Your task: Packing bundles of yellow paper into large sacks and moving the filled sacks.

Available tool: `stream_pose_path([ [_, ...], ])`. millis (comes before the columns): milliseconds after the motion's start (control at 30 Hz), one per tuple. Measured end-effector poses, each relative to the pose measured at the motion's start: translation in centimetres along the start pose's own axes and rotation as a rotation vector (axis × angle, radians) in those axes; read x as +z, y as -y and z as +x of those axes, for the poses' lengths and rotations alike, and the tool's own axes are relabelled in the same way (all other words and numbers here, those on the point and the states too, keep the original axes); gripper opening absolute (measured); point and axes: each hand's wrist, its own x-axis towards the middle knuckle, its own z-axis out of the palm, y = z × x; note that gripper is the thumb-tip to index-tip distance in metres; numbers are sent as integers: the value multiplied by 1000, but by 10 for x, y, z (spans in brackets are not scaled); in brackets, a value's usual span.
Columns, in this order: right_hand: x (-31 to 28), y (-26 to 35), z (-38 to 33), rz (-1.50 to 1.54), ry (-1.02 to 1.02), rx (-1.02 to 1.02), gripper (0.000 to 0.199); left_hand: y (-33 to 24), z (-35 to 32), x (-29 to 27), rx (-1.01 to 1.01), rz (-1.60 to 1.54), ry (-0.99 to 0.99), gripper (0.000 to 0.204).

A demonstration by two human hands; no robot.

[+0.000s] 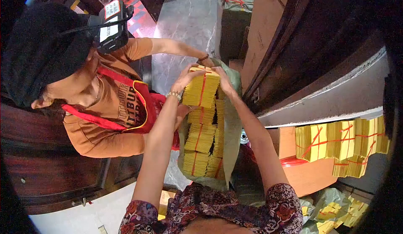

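A bundle of yellow paper packets (210, 90), tied with red string, lies at the far end of an open pale sack (231, 129). My left hand (184, 78) grips its left far corner. On its right far side is my right hand (223, 81), with the fingers bent over the top edge. Several more tied yellow bundles (198, 137) are packed in rows inside the sack, nearer to me. A co-worker's hand (205, 61) is at the sack's far rim, and their other hand (183, 110) is beside the bundles on the left.
The co-worker (113, 104), in an orange shirt and red apron, stands close on the left. Tied yellow bundles (342, 141) sit on a wooden surface (310, 177) at the right. Filled clear bags (331, 206) lie below. A dark wooden door (294, 45) stands right of the sack.
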Motion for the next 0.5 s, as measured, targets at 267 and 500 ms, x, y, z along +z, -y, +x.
stream_pose_path([
  [267, 11, 5, -12, 96, 95, 310, 49, -2, 0, -7, -307, 285, 90, 62],
  [500, 24, -23, -4, -265, 72, 38, 39, 40, 26, -12, -342, -247, 48, 60],
])
